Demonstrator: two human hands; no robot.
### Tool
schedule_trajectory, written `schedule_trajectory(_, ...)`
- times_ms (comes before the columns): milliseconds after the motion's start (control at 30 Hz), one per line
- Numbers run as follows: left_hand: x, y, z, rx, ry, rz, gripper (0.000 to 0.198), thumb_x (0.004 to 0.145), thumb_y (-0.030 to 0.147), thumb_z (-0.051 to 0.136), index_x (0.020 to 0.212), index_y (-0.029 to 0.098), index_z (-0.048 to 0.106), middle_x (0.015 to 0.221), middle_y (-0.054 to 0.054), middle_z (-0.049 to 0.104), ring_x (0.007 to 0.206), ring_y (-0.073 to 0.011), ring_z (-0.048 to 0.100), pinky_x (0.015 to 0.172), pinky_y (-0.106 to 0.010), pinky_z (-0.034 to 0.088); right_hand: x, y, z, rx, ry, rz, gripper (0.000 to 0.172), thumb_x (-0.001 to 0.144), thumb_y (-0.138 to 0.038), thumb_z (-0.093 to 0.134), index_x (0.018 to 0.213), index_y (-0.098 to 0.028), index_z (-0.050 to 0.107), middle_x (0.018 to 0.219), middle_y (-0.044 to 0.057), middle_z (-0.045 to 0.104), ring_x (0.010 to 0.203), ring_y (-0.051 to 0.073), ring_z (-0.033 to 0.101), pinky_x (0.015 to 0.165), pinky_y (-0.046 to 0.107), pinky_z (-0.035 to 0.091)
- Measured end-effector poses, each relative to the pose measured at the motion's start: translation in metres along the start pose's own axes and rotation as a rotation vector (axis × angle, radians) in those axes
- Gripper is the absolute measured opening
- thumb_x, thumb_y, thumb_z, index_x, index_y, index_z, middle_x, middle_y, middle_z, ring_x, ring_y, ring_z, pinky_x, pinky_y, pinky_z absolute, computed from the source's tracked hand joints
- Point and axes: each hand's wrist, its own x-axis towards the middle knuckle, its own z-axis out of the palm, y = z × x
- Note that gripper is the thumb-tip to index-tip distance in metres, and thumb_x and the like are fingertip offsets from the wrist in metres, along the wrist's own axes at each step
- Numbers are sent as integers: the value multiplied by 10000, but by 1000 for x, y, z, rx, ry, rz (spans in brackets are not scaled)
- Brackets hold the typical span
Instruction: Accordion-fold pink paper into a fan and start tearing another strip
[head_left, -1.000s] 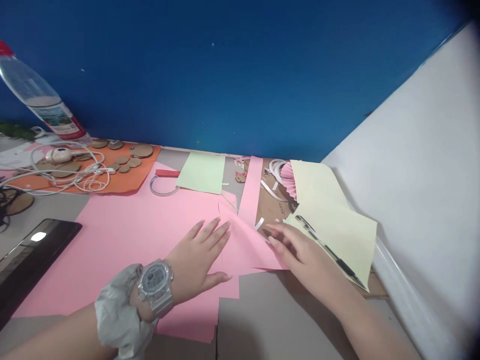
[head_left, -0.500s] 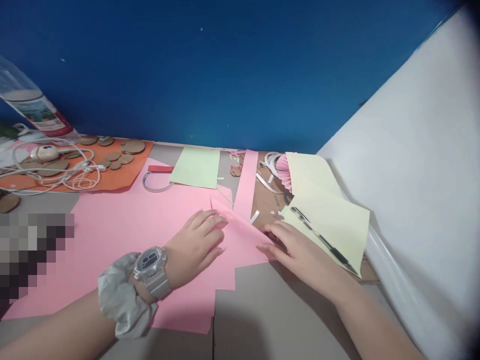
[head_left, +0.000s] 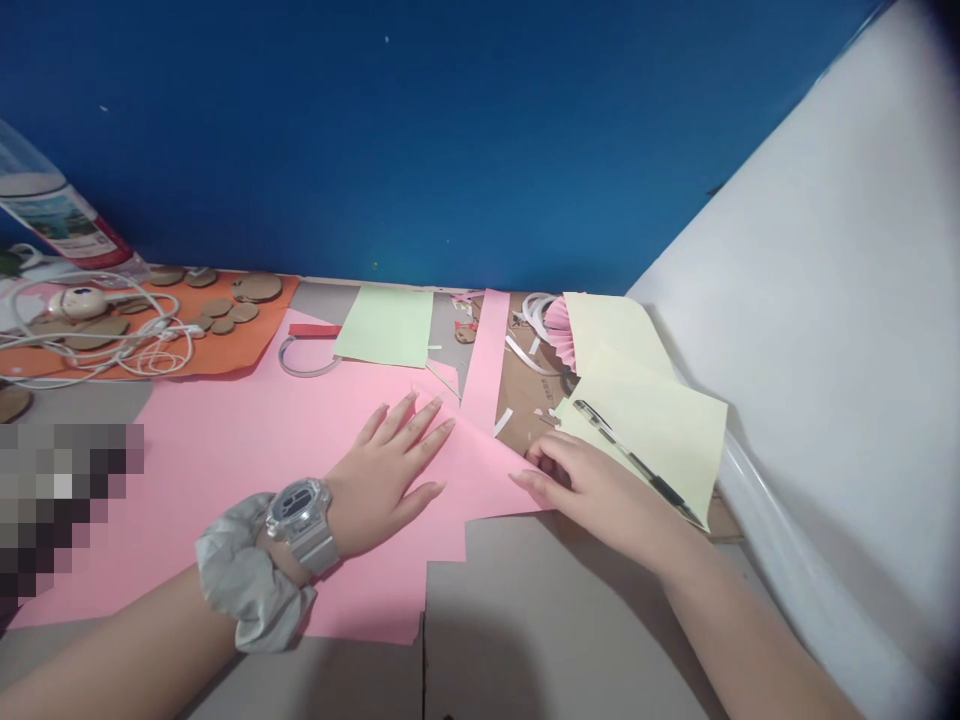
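Large sheets of pink paper (head_left: 247, 440) spread over the table, their edges overlapping. My left hand (head_left: 397, 465), with a watch and a grey scrunchie at the wrist, lies flat on the paper with its fingers spread. At the paper's right corner my right hand (head_left: 562, 475) is closed, thumb and fingers pinching the sheet's edge; the curled fingertips are partly hidden. A pink paper strip (head_left: 486, 350) runs back from the sheet. Beside my right hand a black pen (head_left: 637, 462) rests on pale yellow paper (head_left: 690, 425).
A light green sheet (head_left: 386, 325) lies at the back near a grey ring (head_left: 304, 368). Cardboard discs (head_left: 259, 288), white cables (head_left: 157, 345) and orange paper (head_left: 262, 330) sit at the left, before a plastic bottle (head_left: 67, 220). Blue and white walls (head_left: 825, 250) bound the table.
My left hand has flattened and its fingers have spread on the pink paper. My right hand's fingers have curled in more at the paper's edge. The view has shifted slightly.
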Motion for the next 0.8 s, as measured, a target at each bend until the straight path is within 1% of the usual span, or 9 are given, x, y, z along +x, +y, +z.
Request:
schedule_trajectory(100, 0, 0, 0, -8, 8, 0, 586, 922, 396, 351, 1458, 227, 186, 1541, -66, 158, 1414, -303, 55, 1109, -526, 193, -1, 4, -1, -37, -21, -32, 411, 879, -571, 373, 697, -220, 485, 818, 11, 550, 739, 181, 518, 644, 300, 378)
schedule_trajectory(200, -1, 0, 0, 6, 5, -3, 592, 922, 400, 348, 1459, 211, 187, 1543, -72, 147, 1414, -307, 49, 1113, -519, 193, -2, 6, -2, -69, -24, -67, 411, 860, -584, 402, 695, -221, 500, 856, 26, 543, 809, 204, 528, 691, 301, 384)
schedule_trajectory(333, 0, -1, -1, 19, -14, -5, 594, 922, 405, 343, 1458, 198, 194, 1545, -75, 137, 1412, -315, 50, 1113, -514, 202, -2, 5, -2, -76, -26, -84, 411, 862, -572, 407, 674, -217, 493, 857, 36, 534, 850, 219, 534, 711, 293, 384)
schedule_trajectory(467, 0, -1, -1, 22, -15, -2, 597, 921, 419, 346, 1456, 194, 205, 1546, -77, 129, 1413, -310, 47, 1116, -505, 208, -3, 6, -3, -67, -41, -78, 440, 866, -568, 398, 614, -207, 427, 802, 27, 505, 819, 212, 527, 703, 289, 380)
schedule_trajectory(567, 0, -1, -2, 31, -25, 1, 586, 925, 407, 337, 1454, 188, 211, 1547, -77, 124, 1414, -308, 41, 1119, -504, 205, -4, 8, -7, -38, -89, -46, 467, 868, -583, 377, 600, -200, 382, 770, 11, 460, 740, 186, 513, 668, 283, 374)
schedule_trajectory(633, 0, 0, -2, 34, -34, -1, 582, 926, 397, 334, 1453, 183, 214, 1546, -78, 130, 1414, -309, 39, 1118, -504, 210, -5, 10, -10, -7, -132, -16, 475, 878, -593, 342, 614, -201, 385, 764, 3, 440, 696, 171, 497, 647, 279, 368)
schedule_trajectory(700, 1, 0, -3, 33, -38, -2, 581, 925, 395, 337, 1452, 180, 218, 1546, -79, 127, 1414, -311, 39, 1115, -506, 217, -6, 11, -13, 20, -164, 0, 476, 883, -600, 322, 629, -204, 398, 763, -2, 435, 695, 168, 487, 656, 277, 365)
schedule_trajectory(800, 1, 0, -4, 29, -38, -1, 583, 923, 396, 341, 1450, 176, 225, 1547, -81, 120, 1413, -309, 46, 1115, -505, 220, -5, 11, -15, 29, -161, -6, 463, 877, -592, 355, 628, -204, 388, 761, -7, 440, 718, 170, 482, 689, 275, 356)
